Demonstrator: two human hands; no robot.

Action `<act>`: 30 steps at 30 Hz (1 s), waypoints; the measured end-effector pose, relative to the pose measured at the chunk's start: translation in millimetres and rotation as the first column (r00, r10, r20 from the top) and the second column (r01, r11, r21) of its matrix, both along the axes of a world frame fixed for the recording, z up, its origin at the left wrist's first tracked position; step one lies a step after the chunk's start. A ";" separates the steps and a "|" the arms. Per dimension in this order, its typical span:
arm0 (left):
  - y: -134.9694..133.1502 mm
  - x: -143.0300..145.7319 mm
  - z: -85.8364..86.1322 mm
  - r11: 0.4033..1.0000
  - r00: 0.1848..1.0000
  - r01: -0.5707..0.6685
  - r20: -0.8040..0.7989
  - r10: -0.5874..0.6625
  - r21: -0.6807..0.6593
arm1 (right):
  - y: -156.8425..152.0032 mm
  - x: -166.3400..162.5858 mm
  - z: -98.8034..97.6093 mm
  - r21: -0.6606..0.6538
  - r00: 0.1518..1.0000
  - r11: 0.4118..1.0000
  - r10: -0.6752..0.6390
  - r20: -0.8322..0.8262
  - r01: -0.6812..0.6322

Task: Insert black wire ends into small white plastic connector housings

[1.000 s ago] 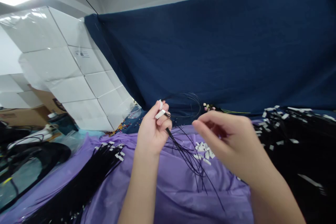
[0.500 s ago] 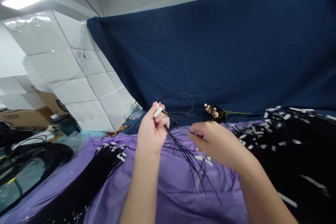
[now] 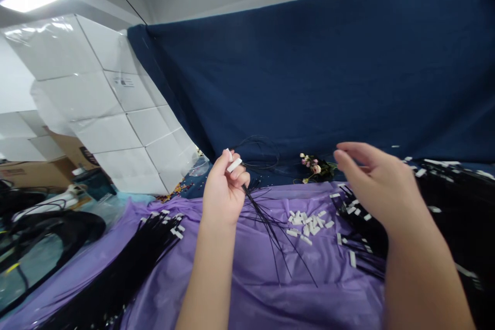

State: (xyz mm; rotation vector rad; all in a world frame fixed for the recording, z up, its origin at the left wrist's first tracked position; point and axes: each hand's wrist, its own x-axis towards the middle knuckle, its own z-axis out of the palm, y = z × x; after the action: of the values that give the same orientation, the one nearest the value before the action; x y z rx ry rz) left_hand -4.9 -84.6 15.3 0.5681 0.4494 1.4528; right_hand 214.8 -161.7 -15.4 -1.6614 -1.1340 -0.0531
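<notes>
My left hand (image 3: 223, 191) is closed around a bundle of thin black cords (image 3: 266, 219), whose loose ends hang down to the right over the purple cloth. A white tag (image 3: 234, 165) shows at its fingertips, and a thin loop of cord (image 3: 276, 154) stands out behind it. My right hand (image 3: 381, 180) is raised at the right, thumb and index finger apart, with nothing visible between them. Below it lies a large heap of black cords with white tags (image 3: 352, 259). Loose white tags (image 3: 307, 224) are scattered on the cloth between my hands.
Purple cloth (image 3: 263, 273) covers the work surface. Another bundle of black tagged cords (image 3: 127, 263) lies at the left. Artificial flowers (image 3: 314, 166) rest at the back by a dark blue curtain (image 3: 309, 72). White boxes (image 3: 116, 134) are stacked at the left.
My right hand has moved right and up, away from the cords in my left hand, and its fingers have parted. The loose tags now show fully. My left hand has hardly moved.
</notes>
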 end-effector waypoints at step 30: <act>-29.6 16.6 -7.7 0.907 0.865 0.311 -0.480 -0.147 0.283 | -6.1 -59.5 11.3 0.139 0.894 0.885 0.448 0.012 -0.445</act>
State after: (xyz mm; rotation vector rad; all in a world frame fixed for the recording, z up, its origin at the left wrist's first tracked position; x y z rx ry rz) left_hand 11.8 -114.2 7.6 1.2259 0.4621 1.1644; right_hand 155.4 -167.8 -4.1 -1.2420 -1.4400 0.1767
